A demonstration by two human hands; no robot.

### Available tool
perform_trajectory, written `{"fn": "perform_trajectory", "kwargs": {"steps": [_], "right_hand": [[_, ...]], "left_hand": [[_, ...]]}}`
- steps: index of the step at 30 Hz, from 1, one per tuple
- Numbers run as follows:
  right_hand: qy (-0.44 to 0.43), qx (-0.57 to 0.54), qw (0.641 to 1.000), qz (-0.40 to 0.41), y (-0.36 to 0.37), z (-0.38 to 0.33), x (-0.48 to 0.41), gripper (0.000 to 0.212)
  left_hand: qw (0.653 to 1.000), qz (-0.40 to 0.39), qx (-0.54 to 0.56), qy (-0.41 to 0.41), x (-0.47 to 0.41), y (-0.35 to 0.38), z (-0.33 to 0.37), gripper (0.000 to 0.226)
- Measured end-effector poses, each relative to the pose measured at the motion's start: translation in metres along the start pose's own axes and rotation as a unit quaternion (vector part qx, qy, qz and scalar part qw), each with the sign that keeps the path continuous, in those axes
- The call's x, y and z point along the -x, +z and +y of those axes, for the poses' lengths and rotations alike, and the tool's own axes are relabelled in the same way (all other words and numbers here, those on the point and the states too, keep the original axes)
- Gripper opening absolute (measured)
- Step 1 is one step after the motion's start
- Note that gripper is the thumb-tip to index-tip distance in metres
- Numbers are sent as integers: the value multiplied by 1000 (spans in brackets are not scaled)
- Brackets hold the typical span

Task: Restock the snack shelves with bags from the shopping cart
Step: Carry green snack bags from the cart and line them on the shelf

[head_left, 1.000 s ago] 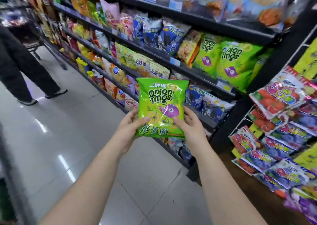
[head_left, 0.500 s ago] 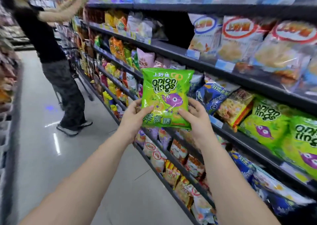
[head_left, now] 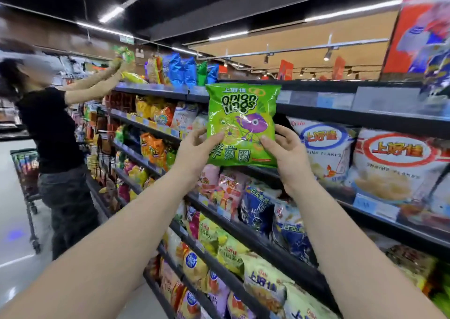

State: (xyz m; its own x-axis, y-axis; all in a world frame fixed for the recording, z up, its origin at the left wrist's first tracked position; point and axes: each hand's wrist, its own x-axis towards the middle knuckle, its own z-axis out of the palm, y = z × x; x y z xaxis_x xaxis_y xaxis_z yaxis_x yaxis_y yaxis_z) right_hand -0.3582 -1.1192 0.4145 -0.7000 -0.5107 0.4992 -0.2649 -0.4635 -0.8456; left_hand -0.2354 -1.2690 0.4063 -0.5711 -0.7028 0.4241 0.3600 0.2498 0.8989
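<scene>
Green onion-rings bag (head_left: 242, 126): centre of frame, upright, print facing the camera, held in the air in front of the snack shelves (head_left: 314, 113). Its top edge sits level with the uppermost shelf rail.

Left hand (head_left: 194, 152): fingers (head_left: 214, 136) grasping the bag's lower left edge, thumb on the front.

Right hand (head_left: 283, 155): fingers (head_left: 267, 143) grasping the lower right edge, thumb on the front.

White shrimp-flakes bags (head_left: 323, 148) stand on the shelf just right of the bag.

Left of frame: a second person (head_left: 53, 128) reaches up to the top shelf, with the shopping cart (head_left: 26, 172) beside them.
</scene>
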Motion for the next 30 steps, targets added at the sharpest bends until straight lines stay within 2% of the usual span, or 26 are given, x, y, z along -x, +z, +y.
{"fn": "perform_trajectory", "kwargs": {"steps": [2, 6, 9, 11, 14, 17, 21, 27, 30], "right_hand": [[-33, 20, 999, 24, 11, -2, -26, 30], [-96, 65, 989, 90, 26, -18, -68, 36], [-134, 116, 976, 129, 28, -38, -93, 36], [-143, 146, 967, 151, 24, -53, -105, 36], [-155, 210, 946, 193, 11, -76, -119, 39], [-178, 286, 912, 233, -9, -102, -130, 35], [-179, 349, 879, 273, -42, -138, -148, 37], [-138, 463, 817, 315, -103, -178, -180, 55], [-98, 497, 799, 323, -128, -192, -203, 55]], "left_hand": [[999, -30, 17, 22, -35, -1, 7, 36], [993, -86, 44, 61, -101, 6, 23, 9], [986, -130, 64, 82, -142, 21, 40, 19], [979, -165, 74, 94, -166, 34, 49, 11], [967, -215, 72, 118, -192, 62, 61, 19], [955, -256, 72, 134, -210, 100, 73, 6], [944, -290, 85, 134, -224, 153, 91, 16], [936, -317, 38, 151, -247, 230, 109, 55], [927, -351, 29, 133, -264, 265, 117, 60]]}}
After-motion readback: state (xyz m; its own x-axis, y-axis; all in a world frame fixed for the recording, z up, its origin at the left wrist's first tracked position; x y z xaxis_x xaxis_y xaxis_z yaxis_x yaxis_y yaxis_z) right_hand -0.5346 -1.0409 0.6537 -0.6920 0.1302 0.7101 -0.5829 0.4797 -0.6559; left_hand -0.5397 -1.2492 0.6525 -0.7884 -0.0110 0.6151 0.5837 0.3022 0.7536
